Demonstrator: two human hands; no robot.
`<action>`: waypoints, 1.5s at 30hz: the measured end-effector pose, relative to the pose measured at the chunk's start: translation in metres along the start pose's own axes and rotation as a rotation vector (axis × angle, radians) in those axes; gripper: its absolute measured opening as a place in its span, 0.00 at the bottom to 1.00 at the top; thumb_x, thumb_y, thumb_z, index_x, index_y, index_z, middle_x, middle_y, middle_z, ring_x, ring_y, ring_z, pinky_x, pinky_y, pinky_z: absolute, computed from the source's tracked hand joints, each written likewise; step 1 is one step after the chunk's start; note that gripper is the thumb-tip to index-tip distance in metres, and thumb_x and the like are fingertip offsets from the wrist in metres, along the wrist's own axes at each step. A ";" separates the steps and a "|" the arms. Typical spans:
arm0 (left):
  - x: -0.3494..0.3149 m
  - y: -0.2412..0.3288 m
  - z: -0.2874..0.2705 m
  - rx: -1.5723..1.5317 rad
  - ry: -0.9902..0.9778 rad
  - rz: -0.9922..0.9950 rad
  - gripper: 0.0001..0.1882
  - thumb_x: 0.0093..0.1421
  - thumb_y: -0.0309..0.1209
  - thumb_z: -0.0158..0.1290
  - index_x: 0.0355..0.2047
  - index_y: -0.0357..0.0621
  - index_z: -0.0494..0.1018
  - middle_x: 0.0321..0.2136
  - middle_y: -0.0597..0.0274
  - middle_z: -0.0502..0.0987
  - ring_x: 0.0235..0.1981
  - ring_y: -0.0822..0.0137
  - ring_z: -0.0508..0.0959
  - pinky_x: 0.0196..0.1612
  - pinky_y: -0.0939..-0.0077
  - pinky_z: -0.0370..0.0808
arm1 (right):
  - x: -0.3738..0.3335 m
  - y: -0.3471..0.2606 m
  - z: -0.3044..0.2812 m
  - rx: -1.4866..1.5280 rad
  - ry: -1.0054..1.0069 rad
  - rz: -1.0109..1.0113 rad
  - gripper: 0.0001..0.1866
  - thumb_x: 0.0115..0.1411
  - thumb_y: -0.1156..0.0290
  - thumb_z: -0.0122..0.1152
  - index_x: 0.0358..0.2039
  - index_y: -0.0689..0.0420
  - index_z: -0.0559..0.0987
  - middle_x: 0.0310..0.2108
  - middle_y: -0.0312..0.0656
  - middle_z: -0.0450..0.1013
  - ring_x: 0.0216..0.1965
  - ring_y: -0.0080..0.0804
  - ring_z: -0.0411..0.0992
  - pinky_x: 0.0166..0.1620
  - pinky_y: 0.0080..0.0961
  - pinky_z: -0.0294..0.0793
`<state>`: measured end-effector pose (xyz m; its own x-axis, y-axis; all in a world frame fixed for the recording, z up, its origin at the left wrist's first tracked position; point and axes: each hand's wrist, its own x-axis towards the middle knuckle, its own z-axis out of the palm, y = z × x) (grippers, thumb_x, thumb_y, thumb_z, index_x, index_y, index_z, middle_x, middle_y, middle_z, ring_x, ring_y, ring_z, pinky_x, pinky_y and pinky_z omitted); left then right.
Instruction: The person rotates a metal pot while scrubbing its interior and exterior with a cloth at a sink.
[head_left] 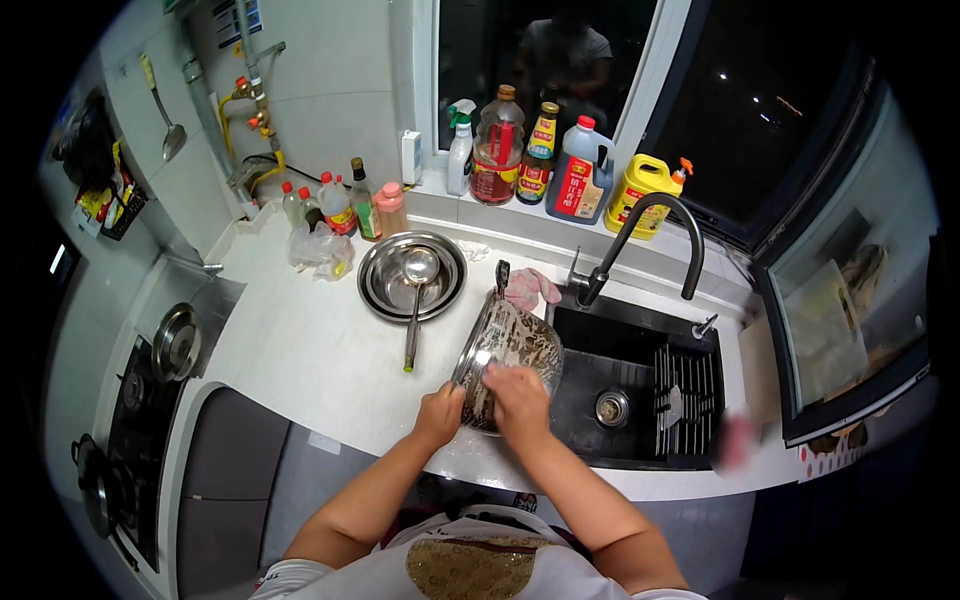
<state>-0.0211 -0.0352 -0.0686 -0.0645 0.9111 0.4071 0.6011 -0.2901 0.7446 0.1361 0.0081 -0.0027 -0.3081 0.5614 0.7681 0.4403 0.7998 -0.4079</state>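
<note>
A round metal pan point(522, 345) is tilted on the counter against the left edge of the sink. Its brown, scorched surface is streaked with pale, suds-like smears, and a black handle point(502, 275) sticks up at its far end. My left hand point(438, 415) is closed on the pan's near left rim. Over the pan's near part, my right hand point(520, 405) presses with curled fingers; whatever they hold is hidden. A pink cloth point(530, 287) lies just beyond the pan. To the left, a ladle point(416, 300) rests across nested steel bowls point(371, 285).
The black sink point(580, 440) has a drying rack point(690, 400) on its right side and a tall faucet point(625, 240) behind. Bottles and jugs point(580, 172) line the window sill. More bottles point(340, 208) stand at the back left. A stove point(130, 440) is far left.
</note>
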 end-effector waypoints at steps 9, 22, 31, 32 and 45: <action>0.013 0.002 0.003 -0.076 -0.012 -0.067 0.15 0.67 0.35 0.39 0.30 0.35 0.68 0.22 0.39 0.72 0.25 0.37 0.73 0.28 0.50 0.68 | 0.018 0.012 -0.001 -0.036 -0.007 0.133 0.14 0.43 0.86 0.58 0.33 0.59 0.80 0.33 0.43 0.78 0.34 0.42 0.74 0.39 0.31 0.75; 0.046 0.001 0.008 -0.048 -0.035 -0.061 0.18 0.67 0.38 0.38 0.30 0.34 0.69 0.21 0.37 0.72 0.26 0.35 0.73 0.30 0.48 0.68 | 0.048 0.044 0.006 -0.101 -0.048 0.203 0.13 0.45 0.86 0.58 0.32 0.57 0.81 0.31 0.45 0.77 0.34 0.42 0.74 0.41 0.35 0.74; 0.065 0.007 0.006 -0.086 -0.035 -0.042 0.17 0.68 0.36 0.36 0.29 0.34 0.65 0.20 0.38 0.70 0.25 0.35 0.71 0.28 0.49 0.66 | 0.047 0.033 0.012 -0.161 -0.091 0.098 0.13 0.43 0.85 0.58 0.31 0.59 0.81 0.31 0.45 0.78 0.36 0.42 0.73 0.41 0.32 0.74; 0.063 0.009 0.007 -0.087 -0.046 -0.057 0.17 0.68 0.36 0.36 0.30 0.34 0.65 0.19 0.37 0.70 0.25 0.34 0.71 0.28 0.49 0.66 | 0.056 0.041 0.013 -0.161 -0.080 0.127 0.12 0.44 0.85 0.58 0.30 0.59 0.81 0.31 0.45 0.78 0.35 0.42 0.73 0.41 0.32 0.74; 0.010 -0.017 0.012 -0.076 -0.056 -0.138 0.14 0.67 0.37 0.39 0.33 0.36 0.63 0.20 0.39 0.72 0.26 0.36 0.73 0.29 0.49 0.67 | 0.064 0.059 0.019 -0.096 -0.046 0.163 0.12 0.45 0.84 0.57 0.31 0.61 0.81 0.30 0.46 0.77 0.36 0.45 0.73 0.42 0.35 0.73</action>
<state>-0.0226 -0.0175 -0.0832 -0.0963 0.9582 0.2695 0.5273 -0.1805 0.8303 0.1261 0.0950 0.0125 -0.2629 0.6927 0.6716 0.5657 0.6746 -0.4743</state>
